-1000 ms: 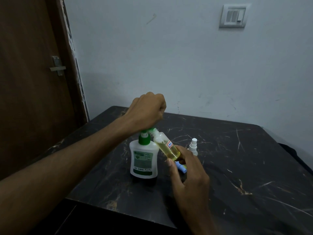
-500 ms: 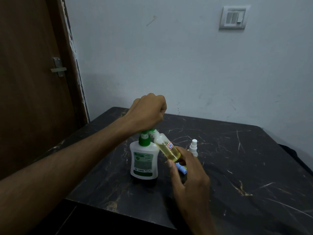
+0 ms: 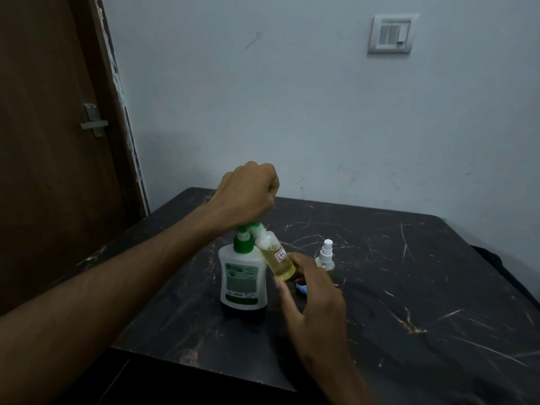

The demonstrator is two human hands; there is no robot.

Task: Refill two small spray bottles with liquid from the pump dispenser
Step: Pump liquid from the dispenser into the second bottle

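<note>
A white pump dispenser (image 3: 243, 279) with a green collar and label stands on the dark marble table (image 3: 409, 287). My left hand (image 3: 248, 194) is curled into a fist on top of its green pump head, which it mostly hides. My right hand (image 3: 309, 299) holds a small clear spray bottle (image 3: 277, 257) with yellow liquid and a red-edged label, tilted so its open neck meets the pump's nozzle. A second small spray bottle (image 3: 325, 255) with a white sprayer top stands upright just right of my right hand. A small blue piece (image 3: 301, 287) lies on the table, partly hidden by my fingers.
A brown door (image 3: 52, 141) with a metal latch is at the left. The wall behind carries a switch plate (image 3: 391, 33). The table's front edge runs close to me, and a dark object sits past its right edge.
Almost nothing differs. My left fist stays on the pump head and my right hand keeps the tilted bottle at the nozzle.
</note>
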